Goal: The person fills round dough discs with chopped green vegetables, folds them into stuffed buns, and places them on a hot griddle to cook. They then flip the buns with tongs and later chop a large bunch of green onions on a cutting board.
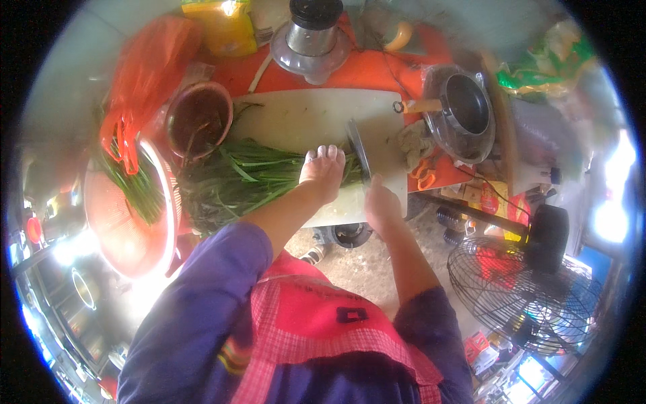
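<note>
A bunch of long green leaves, like garlic chives, lies across a white cutting board. My left hand presses down on the bunch near its right end, fingers pointing away from me. In my right hand is the handle of a kitchen knife. Its blade stands on edge just right of my left fingers, crossing the end of the bunch. The leafy left end spreads past the board onto what looks like a clear plastic bag.
Left of the board are a reddish bowl, a pink colander holding more greens and a red plastic bag. A blender-like appliance stands behind. To the right are a cloth, orange-handled scissors, a pan and a caged fan.
</note>
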Demonstrator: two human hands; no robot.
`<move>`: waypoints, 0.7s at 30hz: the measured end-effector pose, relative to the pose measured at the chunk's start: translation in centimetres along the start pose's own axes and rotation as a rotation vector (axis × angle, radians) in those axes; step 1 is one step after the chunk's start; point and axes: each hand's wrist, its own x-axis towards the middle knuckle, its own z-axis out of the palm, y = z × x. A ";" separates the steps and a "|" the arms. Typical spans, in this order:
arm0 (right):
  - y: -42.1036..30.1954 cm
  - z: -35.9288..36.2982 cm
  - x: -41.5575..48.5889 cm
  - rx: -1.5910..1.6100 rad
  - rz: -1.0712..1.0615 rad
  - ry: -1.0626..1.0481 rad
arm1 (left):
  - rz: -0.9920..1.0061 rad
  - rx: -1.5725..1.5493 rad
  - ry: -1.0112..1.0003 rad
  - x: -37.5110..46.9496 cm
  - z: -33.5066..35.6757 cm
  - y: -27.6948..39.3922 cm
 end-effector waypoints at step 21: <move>-0.5 1.0 1.8 0.029 -0.040 0.037 | -0.003 0.051 0.031 -0.2 -0.4 0.1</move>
